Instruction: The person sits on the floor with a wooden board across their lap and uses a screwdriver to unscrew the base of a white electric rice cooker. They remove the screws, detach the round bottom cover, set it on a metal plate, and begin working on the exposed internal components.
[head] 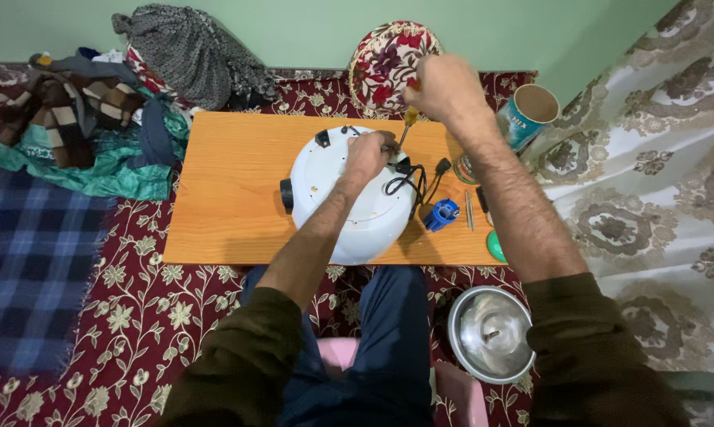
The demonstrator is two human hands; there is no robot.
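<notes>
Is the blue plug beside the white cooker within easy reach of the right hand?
Probably yes: the blue plug lies uncovered on the table, below the right hand, though that hand holds a screwdriver.

One package in view: a cylindrical can (528, 115) with a teal printed label, lying tilted at the far right edge of the worktop (222, 198), open mouth up, brown inside. A second round labelled container (465, 170), red and green, sits just beside it, mostly hidden. No screens or signs.

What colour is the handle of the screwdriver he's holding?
Yellow-orange: the screwdriver handle shows just below the right hand in the head view.
</notes>
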